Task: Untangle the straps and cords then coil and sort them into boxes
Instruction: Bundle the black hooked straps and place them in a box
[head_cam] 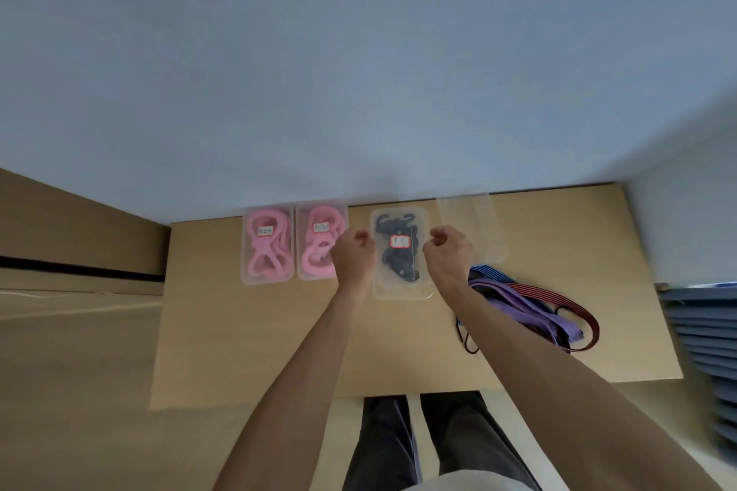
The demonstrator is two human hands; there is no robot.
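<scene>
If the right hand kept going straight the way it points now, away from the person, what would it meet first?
Probably the empty clear box lying at the table's far edge, just beyond and slightly right of the right hand. Height above the table is unclear, so it might pass over the box and reach the wall.

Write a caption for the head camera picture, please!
Both hands, left and right, hold the lidded box of black cords beside two pink-cord boxes.

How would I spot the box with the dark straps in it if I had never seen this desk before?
Look along the far edge of the light wooden table, where clear plastic boxes sit in a row by the wall. Past the two clear boxes of pink cords on the left stands the clear plastic box of black straps, between the person's two hands. It alone holds black contents and has a red-bordered white label.
</scene>
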